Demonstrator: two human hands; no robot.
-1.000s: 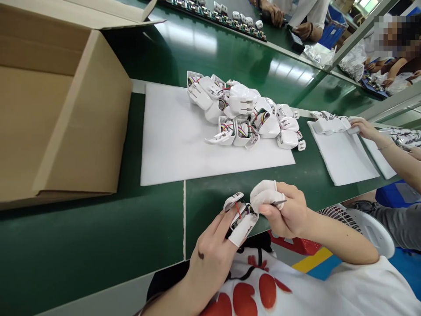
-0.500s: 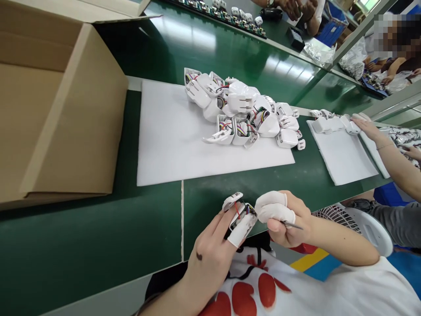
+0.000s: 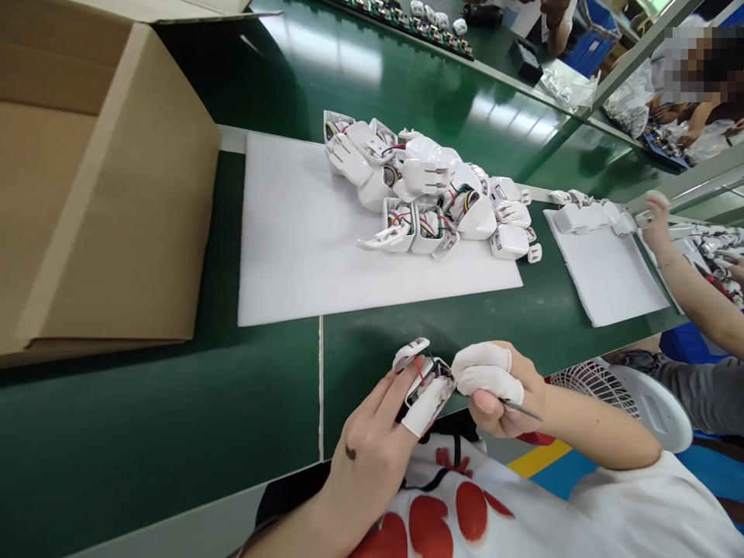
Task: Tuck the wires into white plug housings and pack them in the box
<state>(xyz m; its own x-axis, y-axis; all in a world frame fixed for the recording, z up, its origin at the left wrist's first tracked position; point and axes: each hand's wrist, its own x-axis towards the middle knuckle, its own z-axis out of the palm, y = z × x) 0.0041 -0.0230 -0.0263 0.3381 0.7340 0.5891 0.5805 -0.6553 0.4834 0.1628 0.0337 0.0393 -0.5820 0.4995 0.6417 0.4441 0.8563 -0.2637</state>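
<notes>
The left hand and right hand come together over the near edge of the tabletop, the left back-up, the right curled inward. Farther from that edge, at left, stands an open cardboard box, while the white casing between the hands contains coloured wires. The left fingers grip this casing, and the right fingers, folded around a thin metal tool, sit just beside its rim.

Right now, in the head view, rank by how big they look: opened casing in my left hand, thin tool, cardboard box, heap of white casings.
Cardboard box, partly out of frame
Heap of white casings
Opened casing
Thin tool, partly hidden
</notes>
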